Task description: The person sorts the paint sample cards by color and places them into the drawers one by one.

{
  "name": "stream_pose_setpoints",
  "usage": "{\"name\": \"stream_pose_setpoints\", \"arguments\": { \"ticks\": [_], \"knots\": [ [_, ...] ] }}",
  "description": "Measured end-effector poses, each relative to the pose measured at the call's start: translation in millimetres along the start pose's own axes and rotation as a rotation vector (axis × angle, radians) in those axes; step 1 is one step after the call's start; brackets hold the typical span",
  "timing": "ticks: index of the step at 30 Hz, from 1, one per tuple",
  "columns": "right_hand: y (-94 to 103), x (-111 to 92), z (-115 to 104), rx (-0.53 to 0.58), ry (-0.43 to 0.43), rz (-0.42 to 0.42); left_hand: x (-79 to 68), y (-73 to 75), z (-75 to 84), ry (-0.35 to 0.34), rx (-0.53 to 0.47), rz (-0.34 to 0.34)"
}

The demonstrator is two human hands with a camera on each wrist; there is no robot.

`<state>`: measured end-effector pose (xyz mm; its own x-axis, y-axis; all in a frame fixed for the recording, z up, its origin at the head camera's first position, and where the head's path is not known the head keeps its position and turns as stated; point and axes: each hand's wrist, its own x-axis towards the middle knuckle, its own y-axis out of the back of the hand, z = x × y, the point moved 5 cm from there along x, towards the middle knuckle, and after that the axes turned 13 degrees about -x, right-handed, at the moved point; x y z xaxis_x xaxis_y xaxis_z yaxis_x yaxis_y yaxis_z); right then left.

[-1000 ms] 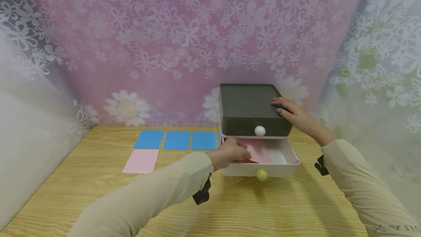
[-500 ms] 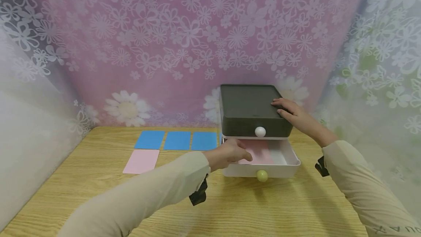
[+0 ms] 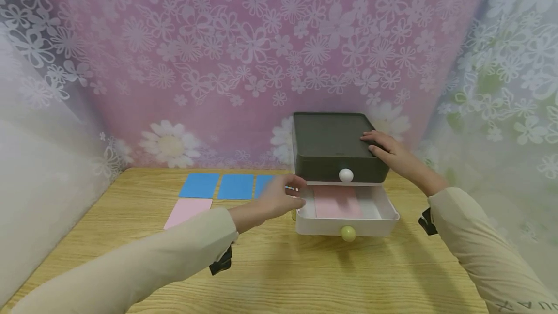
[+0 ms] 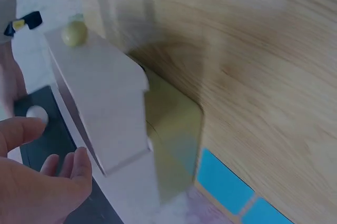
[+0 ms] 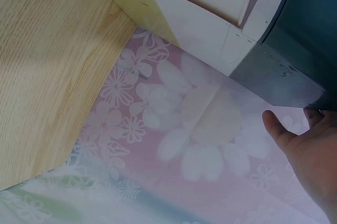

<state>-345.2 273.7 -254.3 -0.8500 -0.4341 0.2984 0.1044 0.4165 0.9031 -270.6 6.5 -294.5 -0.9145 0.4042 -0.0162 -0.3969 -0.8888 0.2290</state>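
Observation:
A small drawer cabinet stands at the right of the table. Its white drawer [image 3: 320, 226] with a yellow knob [image 3: 348, 233] is pulled out, and a pink square card [image 3: 337, 202] lies flat inside. Beside that drawer's left wall is my left hand [image 3: 279, 198], fingers and thumb spread apart with nothing between them; the left wrist view shows the hand [image 4: 45, 187] bare too. My right hand [image 3: 396, 156] rests on the right edge of the dark upper section [image 3: 331, 134], which has a white knob [image 3: 346, 175]. In the right wrist view its thumb side shows near the dark corner.
Several blue square cards [image 3: 199, 185] lie in a row at the table's back left, one partly hidden by my left hand. Below them lies another pink card [image 3: 188, 211], partly covered by my sleeve. A flowered curtain [image 3: 244, 62] hangs behind the wooden table [image 3: 296, 275].
My left hand has let go of a card, whose red edge showed, inside the drawer and moved out to the left. The right hand has stayed in place.

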Motion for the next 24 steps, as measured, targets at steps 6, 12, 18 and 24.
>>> {"name": "stream_pose_setpoints", "arguments": {
  "ticks": [6, 12, 18, 24],
  "knots": [
    [-0.1, 0, 1, 0.002, -0.007, -0.006, -7.1, 48.1, -25.4, -0.080, 0.153, 0.151],
    [0.2, -1, 3, 0.011, -0.020, -0.003, -18.8, 92.7, -66.8, -0.078, 0.322, 0.236],
    [-0.5, -1, 3, 0.005, -0.018, -0.008, -32.2, 131.8, -105.1, -0.094, 0.453, 0.284],
    [0.1, 0, 1, 0.006, 0.000, 0.000, -44.9, 167.4, -136.8, -0.068, 0.531, 0.285]
  ]
}}
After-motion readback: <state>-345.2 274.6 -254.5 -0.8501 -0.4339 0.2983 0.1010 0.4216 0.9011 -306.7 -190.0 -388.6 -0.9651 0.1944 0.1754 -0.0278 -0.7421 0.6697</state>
